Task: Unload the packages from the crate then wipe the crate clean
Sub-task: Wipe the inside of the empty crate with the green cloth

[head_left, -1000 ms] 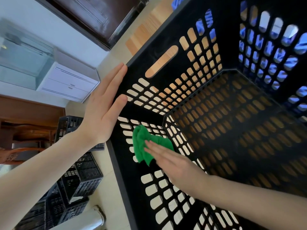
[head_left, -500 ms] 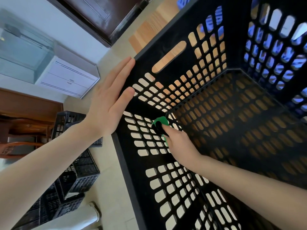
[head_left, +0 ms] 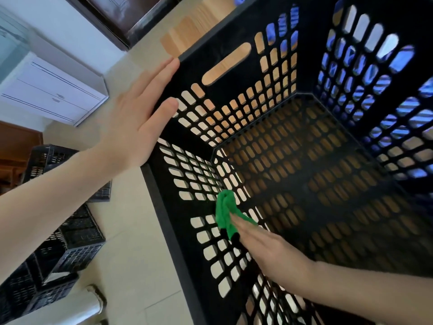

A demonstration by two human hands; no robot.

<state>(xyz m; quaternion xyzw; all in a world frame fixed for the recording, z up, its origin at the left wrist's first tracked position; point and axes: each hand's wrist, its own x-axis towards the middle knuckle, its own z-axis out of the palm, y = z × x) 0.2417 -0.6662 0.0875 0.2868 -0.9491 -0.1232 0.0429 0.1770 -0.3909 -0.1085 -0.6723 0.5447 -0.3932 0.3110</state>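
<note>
Pale floor tiles (head_left: pixel 131 231) run down the left of the head view, with a white cabinet (head_left: pixel 54 95) and stacked black crates (head_left: pixel 70 242) beyond. The big black crate (head_left: pixel 182 231) fills the right side. The left hand (head_left: pixel 136 118) lies flat against its outer corner, fingers (head_left: pixel 161 73) straight. Inside, the right hand (head_left: pixel 269 252) presses a green cloth (head_left: pixel 225 209) to the near wall close to the bottom, fingers (head_left: pixel 243 227) stretched over it.

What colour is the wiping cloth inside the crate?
Bright green wiping cloth, clearest in the head view.
</note>
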